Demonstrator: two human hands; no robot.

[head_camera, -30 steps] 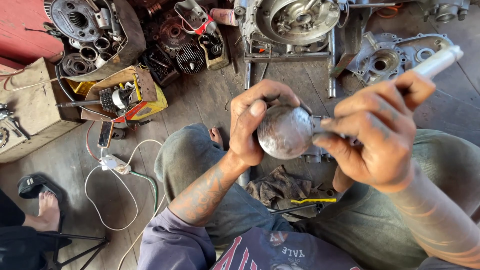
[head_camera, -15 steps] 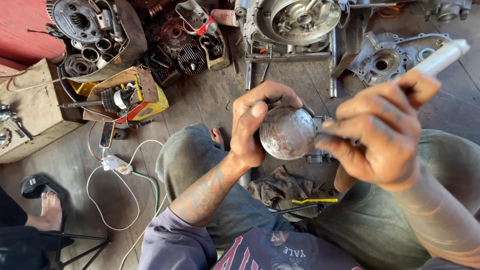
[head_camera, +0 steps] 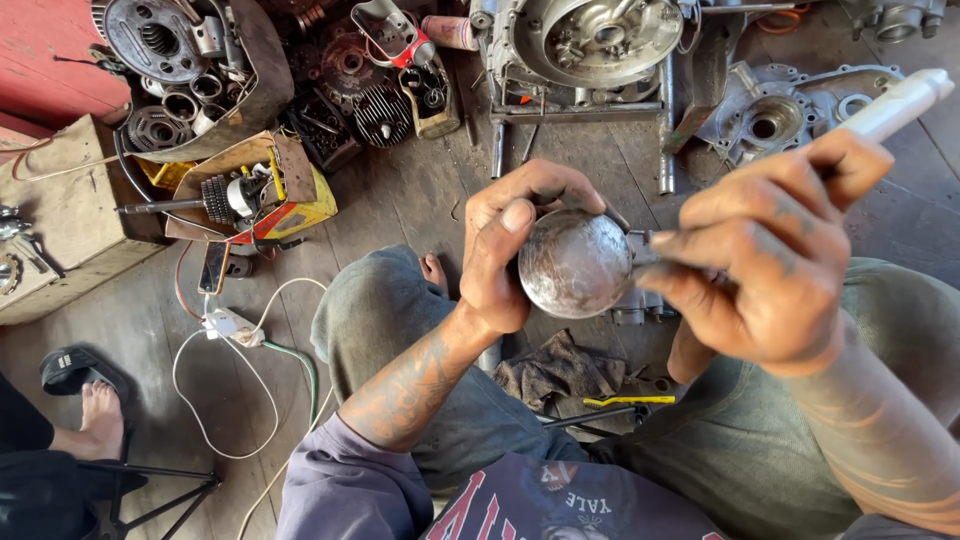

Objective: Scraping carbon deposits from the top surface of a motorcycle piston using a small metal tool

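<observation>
Above the person's knees, close under the head camera, the left hand [head_camera: 520, 250] wraps its fingers around a round metal piston [head_camera: 575, 263], its scuffed, domed crown turned up toward the view. To the right of the piston, the right hand [head_camera: 765, 270] is clenched on a tool with a white handle [head_camera: 895, 105] that sticks up and away past the thumb; the tool's thin metal tip meets the piston's right edge, though the exact point of contact is hidden by the fingers. Below the piston, a dirty rag [head_camera: 560, 370] lies on the plank floor between the legs, with a yellow-handled tool [head_camera: 628, 401] just beside it. Beyond the piston, at the top of the view, an opened engine case [head_camera: 590, 40] sits on a metal stand, and a loose grey crankcase cover [head_camera: 775, 115] lies to its right. Far left of the piston, a cardboard box of gears and shafts [head_camera: 245, 195] sits beside a heap of cylinder parts [head_camera: 345, 100]. A white cable [head_camera: 225, 400] loops across the floor near another person's sandalled foot [head_camera: 95, 415].
</observation>
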